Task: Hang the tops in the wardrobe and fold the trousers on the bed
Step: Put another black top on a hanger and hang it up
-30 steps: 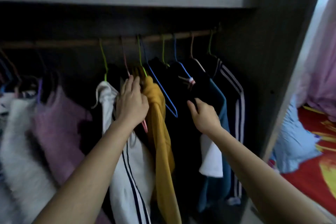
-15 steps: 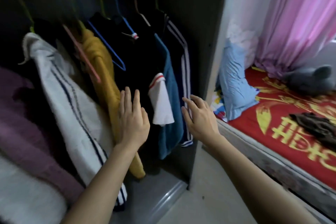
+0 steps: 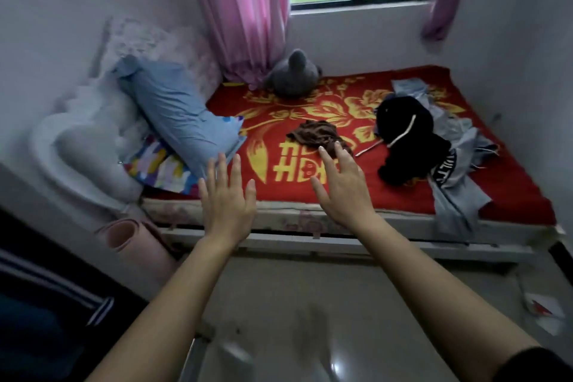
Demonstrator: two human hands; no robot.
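Both my hands are stretched out over the bed's near edge, fingers spread and empty. My left hand (image 3: 228,198) hovers by the blue pillow's corner. My right hand (image 3: 339,183) reaches toward a crumpled brown garment (image 3: 314,133) lying mid-bed on the red and gold blanket (image 3: 502,192). To the right lie a black garment with a white drawstring (image 3: 403,136) and grey clothes with black lettering (image 3: 455,180) spilling over the bed's edge. A dark striped top in the wardrobe (image 3: 46,282) shows at the lower left.
A blue pillow (image 3: 176,112) and a white cushion (image 3: 86,158) lean at the bed's head on the left. A grey plush toy (image 3: 294,74) sits by the pink curtain (image 3: 245,9). A rolled pink mat (image 3: 133,239) stands on the floor by the bed frame (image 3: 341,242).
My view has swung right from the wardrobe to the bed. Both hands left the hanging clothes and now reach out empty over the bed.
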